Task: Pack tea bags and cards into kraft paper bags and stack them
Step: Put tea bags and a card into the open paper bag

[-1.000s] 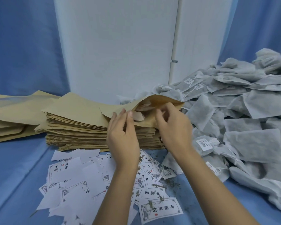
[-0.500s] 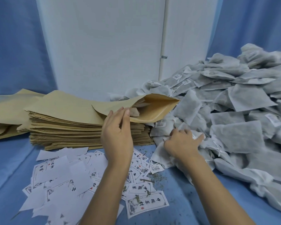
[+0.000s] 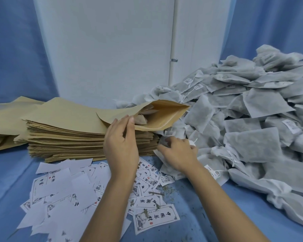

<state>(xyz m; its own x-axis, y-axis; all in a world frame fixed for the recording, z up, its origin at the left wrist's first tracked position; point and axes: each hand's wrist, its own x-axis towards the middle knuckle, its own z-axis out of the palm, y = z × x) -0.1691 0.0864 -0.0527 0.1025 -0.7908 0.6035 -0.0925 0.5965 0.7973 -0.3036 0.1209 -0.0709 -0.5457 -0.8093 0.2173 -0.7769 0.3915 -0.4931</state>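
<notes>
Open kraft bag (image 3: 166, 117) atop the flat stack (image 3: 68, 137), left hand (image 3: 121, 145) pinching its near lip, right hand (image 3: 178, 154) apart, curled on a tea bag (image 3: 162, 143) at the heap (image 3: 252, 119) foot, grip half hidden, cards (image 3: 73, 186) strewn on blue cloth (image 3: 208, 206), white panel (image 3: 112, 49) behind, blue curtain (image 3: 16, 49), bag's contents hard to make out.

Left hand (image 3: 121, 145) pinches kraft bag (image 3: 163, 116) (agape); right hand (image 3: 178, 154) grips tea bag (image 3: 159, 149).

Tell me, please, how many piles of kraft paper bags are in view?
2. A tall stack lies left of centre, under the open bag the left hand holds; a lower pile lies far left, partly out of frame.
</notes>
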